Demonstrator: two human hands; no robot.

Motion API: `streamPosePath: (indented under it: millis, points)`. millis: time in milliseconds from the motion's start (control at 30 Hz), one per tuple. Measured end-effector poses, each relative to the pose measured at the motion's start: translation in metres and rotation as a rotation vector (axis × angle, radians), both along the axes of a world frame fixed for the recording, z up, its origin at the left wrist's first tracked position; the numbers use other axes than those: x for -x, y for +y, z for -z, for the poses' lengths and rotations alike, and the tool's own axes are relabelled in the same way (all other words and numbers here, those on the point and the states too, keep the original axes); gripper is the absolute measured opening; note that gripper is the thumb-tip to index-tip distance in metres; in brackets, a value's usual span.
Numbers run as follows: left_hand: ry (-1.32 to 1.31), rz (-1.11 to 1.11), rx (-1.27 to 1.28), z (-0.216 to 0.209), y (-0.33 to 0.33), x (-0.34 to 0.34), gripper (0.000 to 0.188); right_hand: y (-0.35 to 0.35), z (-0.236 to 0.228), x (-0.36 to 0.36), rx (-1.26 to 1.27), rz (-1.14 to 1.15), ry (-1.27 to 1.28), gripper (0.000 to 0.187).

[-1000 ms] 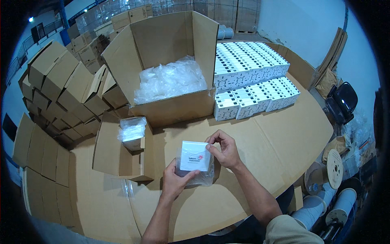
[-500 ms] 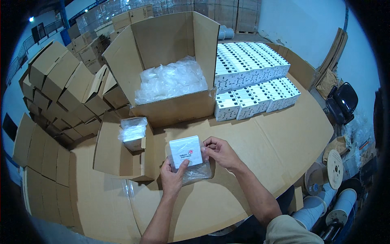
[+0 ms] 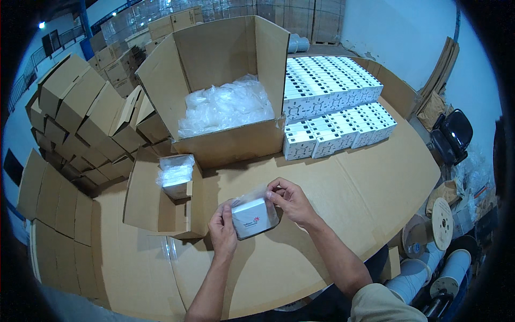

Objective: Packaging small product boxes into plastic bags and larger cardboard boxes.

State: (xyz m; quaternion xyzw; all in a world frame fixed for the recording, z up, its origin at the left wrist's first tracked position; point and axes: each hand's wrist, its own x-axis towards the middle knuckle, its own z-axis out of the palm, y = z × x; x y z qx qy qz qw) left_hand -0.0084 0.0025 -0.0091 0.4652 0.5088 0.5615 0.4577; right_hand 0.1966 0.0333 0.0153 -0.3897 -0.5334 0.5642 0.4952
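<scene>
A small white box (image 3: 254,218) with a red mark sits inside a clear plastic bag (image 3: 248,197) just above the table. My left hand (image 3: 222,228) grips the bag's left side, its thumb along the edge of the box. With finger and thumb pinched, my right hand (image 3: 290,199) holds the bag's upper right edge. To the left stands an open small carton (image 3: 183,225), with several bagged white boxes (image 3: 176,173) at its far end.
Beyond my hands, a large open carton (image 3: 230,148) holds a heap of clear bags (image 3: 225,106). Rows of stacked white boxes (image 3: 332,102) stand at the right back. Empty brown cartons (image 3: 88,115) are piled at the left. Cable spools (image 3: 442,222) lie off the table's right edge.
The white box has slid down from the bag's mouth into the bag. My left hand has shifted from the box's front to the bag's upper left side.
</scene>
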Motion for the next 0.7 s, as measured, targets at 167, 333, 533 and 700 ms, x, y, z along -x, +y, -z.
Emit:
streamPosePath:
  millis: [167,333,533,700]
  points:
    - [-0.054,-0.011,-0.065,-0.004,0.006,-0.005,0.042,-0.004,-0.007,0.0,0.122,-0.072,-0.015,0.028]
    - [-0.105,-0.04,-0.142,-0.001,0.014,-0.009,0.045,-0.004,-0.002,0.002,0.105,-0.156,-0.113,0.055]
    - [-0.025,-0.077,-0.205,-0.014,0.024,-0.016,0.048,-0.004,-0.007,0.004,0.137,-0.17,-0.247,0.054]
    - [-0.052,0.12,-0.25,-0.01,0.035,-0.003,0.05,-0.003,0.0,0.006,-0.098,-0.05,-0.208,0.043]
